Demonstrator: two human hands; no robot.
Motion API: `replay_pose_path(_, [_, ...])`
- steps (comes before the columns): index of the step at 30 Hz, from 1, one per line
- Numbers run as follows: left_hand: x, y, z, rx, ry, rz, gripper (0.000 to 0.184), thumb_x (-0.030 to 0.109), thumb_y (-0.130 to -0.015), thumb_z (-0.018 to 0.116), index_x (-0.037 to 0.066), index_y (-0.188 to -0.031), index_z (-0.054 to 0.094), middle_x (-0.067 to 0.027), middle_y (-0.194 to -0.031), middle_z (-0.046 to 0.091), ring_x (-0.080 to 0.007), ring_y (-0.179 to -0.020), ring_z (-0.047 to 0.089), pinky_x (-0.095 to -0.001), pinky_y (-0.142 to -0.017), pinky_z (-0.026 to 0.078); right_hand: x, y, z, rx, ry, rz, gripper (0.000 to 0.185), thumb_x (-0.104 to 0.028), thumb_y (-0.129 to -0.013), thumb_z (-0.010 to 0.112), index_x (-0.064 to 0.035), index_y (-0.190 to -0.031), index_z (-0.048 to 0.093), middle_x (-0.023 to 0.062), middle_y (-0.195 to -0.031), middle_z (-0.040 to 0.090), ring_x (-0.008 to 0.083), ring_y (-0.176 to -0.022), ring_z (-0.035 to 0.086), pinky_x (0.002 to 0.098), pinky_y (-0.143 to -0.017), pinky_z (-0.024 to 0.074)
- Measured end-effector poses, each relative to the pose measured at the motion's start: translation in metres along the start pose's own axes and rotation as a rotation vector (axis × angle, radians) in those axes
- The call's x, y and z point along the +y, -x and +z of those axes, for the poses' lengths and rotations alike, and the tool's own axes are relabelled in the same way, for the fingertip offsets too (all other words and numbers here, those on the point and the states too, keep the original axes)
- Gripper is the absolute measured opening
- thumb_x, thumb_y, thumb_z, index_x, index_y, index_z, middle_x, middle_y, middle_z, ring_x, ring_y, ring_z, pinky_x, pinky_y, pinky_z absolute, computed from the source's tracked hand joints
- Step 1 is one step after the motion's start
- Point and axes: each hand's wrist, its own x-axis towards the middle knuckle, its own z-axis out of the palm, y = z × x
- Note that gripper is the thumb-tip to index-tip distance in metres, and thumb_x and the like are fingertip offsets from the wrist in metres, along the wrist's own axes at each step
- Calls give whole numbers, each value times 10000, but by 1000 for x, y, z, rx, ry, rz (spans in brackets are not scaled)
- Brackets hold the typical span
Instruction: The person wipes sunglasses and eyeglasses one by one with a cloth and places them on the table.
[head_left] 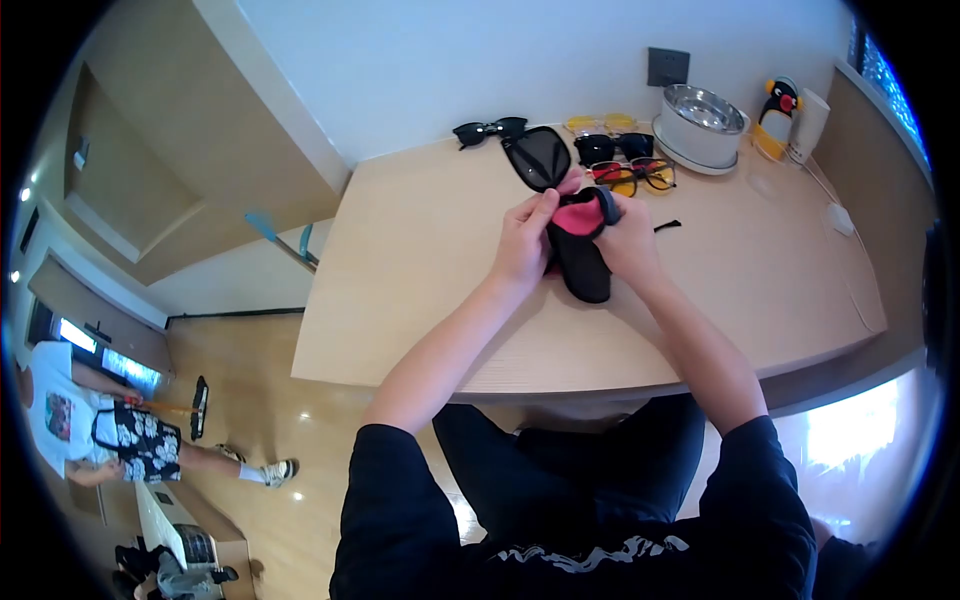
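Both hands are together over the middle of the desk (430, 290), holding a black case with a pink lining (580, 272). My left hand (524, 238) is closed on its left edge, thumb on top. My right hand (630, 238) grips the right side near a dark curved rim, its fingertips partly hidden. Just beyond my left hand is a large dark, glossy oval piece (538, 157) with a black rim; whether it joins the case I cannot tell. A thin black glasses arm (668, 226) sticks out right of my right hand.
Behind the hands lie black sunglasses (490, 131), yellow-framed glasses (600, 124), dark sunglasses (614, 148) and yellow-lensed glasses (635, 177). A white-sided metal bowl (703, 125), a penguin figure (778, 112) and a cable (850, 290) are at right. A person (110, 420) stands on the floor at left.
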Motion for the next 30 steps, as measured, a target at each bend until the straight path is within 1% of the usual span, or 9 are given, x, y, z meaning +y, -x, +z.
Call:
replay_pose_path(3, [1,-4,3,26,29,-22,364,238,-939,413,-54,-1116,539,-133,-1266,472,-217,-1166,444,-352,-1005,325,0,-6,0,95,131,-41,195,-55,-700,636,3,-884,602,125,-650,574,121,-601,523,275,-589,438])
replay_pose_path(5, [9,-4,5,22,39,-64,369,241,-938,416,-55,-1124,533,-135,-1265,473,-223,-1153,458,-361,-1001,331,6,-9,3,89,-31,-32,181,-64,-709,635,12,-869,597,115,-639,570,121,-602,521,282,-588,435])
replay_pose_path(10, [11,-2,0,79,-113,12,376,247,-931,441,-56,-1132,534,-131,-1249,491,-208,-1134,476,-346,-982,353,-13,3,-3,-151,-257,123,308,-60,-738,648,-13,-1036,587,29,-848,615,104,-780,562,264,-718,459])
replay_pose_path(15, [-1,2,-3,49,-200,-42,368,248,-926,457,-53,-1114,554,-118,-1220,522,-192,-1101,501,-330,-964,368,-1,2,1,-147,-135,186,276,-50,-717,659,-13,-984,601,39,-810,623,95,-758,561,264,-690,455])
replay_pose_path(18, [-7,4,-5,60,-152,-39,355,236,-927,457,-49,-1112,558,-122,-1183,547,-184,-1064,525,-320,-945,383,5,4,5,-58,-57,159,257,-33,-685,663,-14,-933,599,73,-759,618,137,-719,580,274,-661,450])
replay_pose_path(20, [-9,3,-8,107,-243,-52,334,209,-930,451,-51,-1110,558,-136,-1168,554,-183,-1048,535,-309,-933,393,6,3,3,51,299,-127,237,-13,-662,652,-8,-891,589,118,-722,600,210,-680,587,295,-634,447])
replay_pose_path(23, [-7,3,-5,116,-185,-18,292,200,-910,501,-44,-1026,612,-128,-1089,598,-154,-1010,542,-281,-898,399,10,0,5,126,192,-44,204,-7,-654,650,-1,-846,579,149,-693,578,270,-662,579,320,-610,446])
replay_pose_path(27, [-10,2,-6,84,-175,30,304,187,-929,449,-51,-1073,572,-144,-1137,569,-190,-1045,538,-309,-927,402,5,4,3,39,68,-34,224,-11,-664,643,-2,-882,593,138,-715,599,227,-659,591,321,-608,451])
replay_pose_path(30, [-6,6,-2,151,-163,19,284,201,-909,501,-46,-987,618,-138,-1083,599,-174,-1022,545,-302,-920,398,9,7,-1,-88,6,71,238,-32,-688,640,8,-920,602,102,-761,630,158,-673,595,298,-624,459])
